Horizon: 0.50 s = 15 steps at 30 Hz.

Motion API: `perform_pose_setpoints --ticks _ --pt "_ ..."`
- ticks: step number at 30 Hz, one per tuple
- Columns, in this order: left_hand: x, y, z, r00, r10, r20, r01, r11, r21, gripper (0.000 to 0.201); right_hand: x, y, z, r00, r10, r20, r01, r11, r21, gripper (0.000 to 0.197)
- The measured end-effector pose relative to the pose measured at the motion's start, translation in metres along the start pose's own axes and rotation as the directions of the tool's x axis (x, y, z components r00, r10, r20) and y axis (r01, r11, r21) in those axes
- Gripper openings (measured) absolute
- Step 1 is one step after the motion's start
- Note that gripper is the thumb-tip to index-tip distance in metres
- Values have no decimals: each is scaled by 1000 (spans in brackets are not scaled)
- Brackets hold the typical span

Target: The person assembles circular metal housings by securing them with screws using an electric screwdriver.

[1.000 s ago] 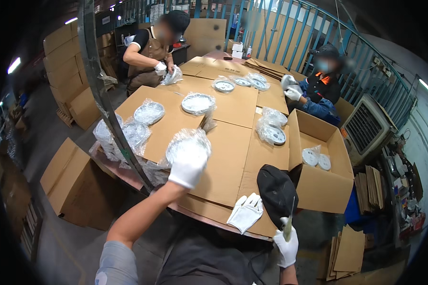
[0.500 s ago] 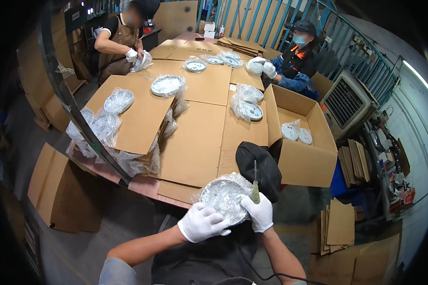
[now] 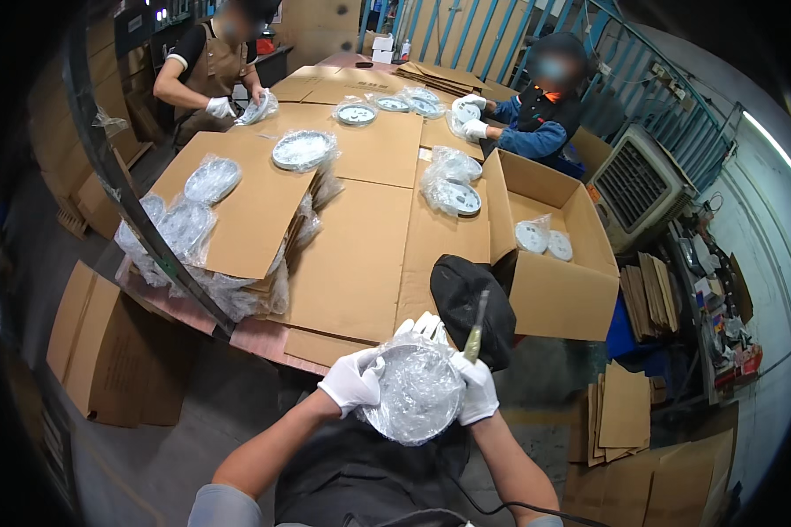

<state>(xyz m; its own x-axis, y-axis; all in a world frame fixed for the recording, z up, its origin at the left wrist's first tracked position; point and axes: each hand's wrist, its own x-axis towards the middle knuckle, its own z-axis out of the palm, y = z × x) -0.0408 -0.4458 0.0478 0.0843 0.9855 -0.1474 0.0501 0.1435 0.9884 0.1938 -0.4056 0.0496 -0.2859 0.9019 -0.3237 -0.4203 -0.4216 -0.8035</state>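
Note:
A round grey metal piece in clear plastic wrap (image 3: 413,393) is held in front of me between both hands. My left hand (image 3: 356,381), in a white glove, is closed on its left edge, thumb on top and fingers partly hidden beneath. Gloved likewise, my right hand (image 3: 475,388) grips the right edge. A slim tool with a greenish handle (image 3: 473,341) and a thin shaft pointing up also sits in the right hand; its exact kind is unclear. Just past that hand, a black cap-like cloth item (image 3: 473,307) lies at the table edge.
Cardboard sheets (image 3: 360,255) cover the table, with wrapped round pieces (image 3: 303,149) on them. An open carton (image 3: 558,294) at right holds two round pieces. A metal post (image 3: 132,193) rises at left. Two people work across the table, one handling a round piece (image 3: 466,112).
The wrapped piece has tipped to face me more squarely. My left hand has moved from across its near side to its left edge. The view has shifted slightly.

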Motion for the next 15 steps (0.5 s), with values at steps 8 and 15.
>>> perform_pose_setpoints --ticks 8,15 --pt "-2 -6 32 962 270 36 -246 917 -315 70 -2 32 -2 993 119 -12 -112 961 253 29" --pt "2 -34 29 978 176 -108 -206 814 -542 44 -6 37 5 981 132 -141 -95 965 244 29"
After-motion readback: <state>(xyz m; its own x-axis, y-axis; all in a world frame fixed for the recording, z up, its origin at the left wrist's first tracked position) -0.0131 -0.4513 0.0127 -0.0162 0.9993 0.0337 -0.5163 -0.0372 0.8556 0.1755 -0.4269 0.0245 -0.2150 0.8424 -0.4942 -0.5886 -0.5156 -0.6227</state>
